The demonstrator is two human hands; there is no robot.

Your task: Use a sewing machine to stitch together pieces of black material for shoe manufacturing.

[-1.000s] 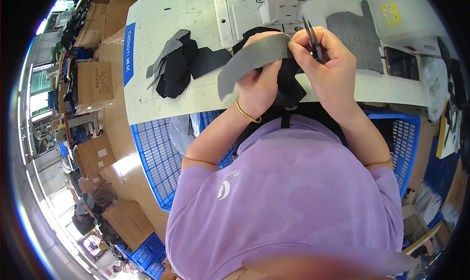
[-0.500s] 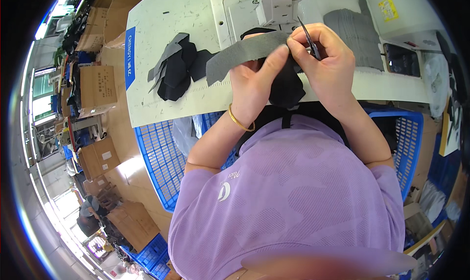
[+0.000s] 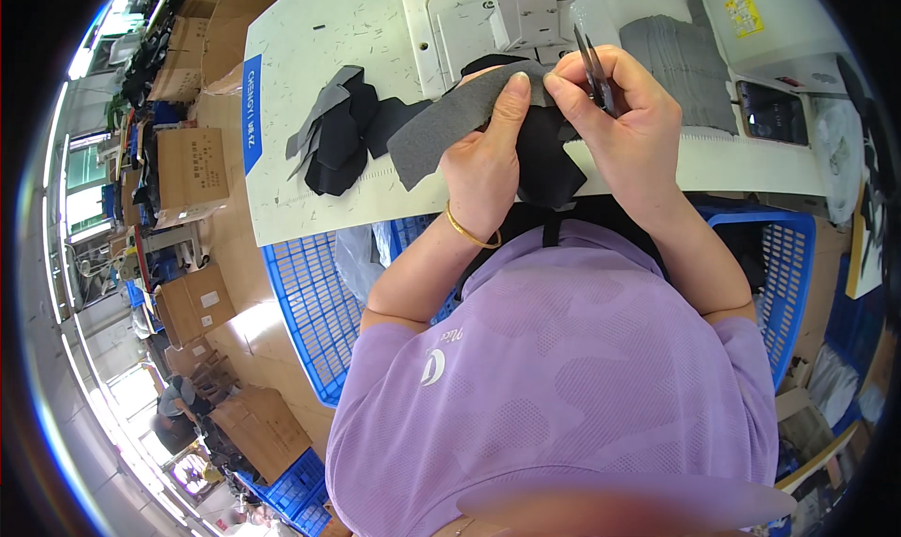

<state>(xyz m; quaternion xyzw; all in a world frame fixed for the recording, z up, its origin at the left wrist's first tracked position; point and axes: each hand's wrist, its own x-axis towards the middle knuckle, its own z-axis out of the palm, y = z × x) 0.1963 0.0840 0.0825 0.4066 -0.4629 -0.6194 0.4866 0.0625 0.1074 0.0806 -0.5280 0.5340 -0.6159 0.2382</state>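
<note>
A grey fabric strip [image 3: 432,133] lies across my left hand [image 3: 488,152], which is closed on it with the thumb pressed on top. My right hand [image 3: 619,115] pinches the strip's right end between thumb and forefinger. Tucked in that same hand are dark thread snips [image 3: 593,68], their pointed blades standing up and slightly apart. Black fabric [image 3: 549,161] hangs below the strip, between my hands and over the table's front edge. To the left lies a loose pile of black and grey fabric pieces [image 3: 340,133].
Behind my hands stands a white sewing machine head [image 3: 527,16] on the pale table [image 3: 291,199]. Stacked grey fabric [image 3: 671,77] and a dark phone [image 3: 771,113] lie to the right. Blue baskets [image 3: 305,302] flank me below the table. Cardboard boxes [image 3: 190,176] stand at left.
My left thumb has moved up and left onto the grey strip, whose free end now hangs lower. The snips have turned so both blades show. My right hand keeps its pinch.
</note>
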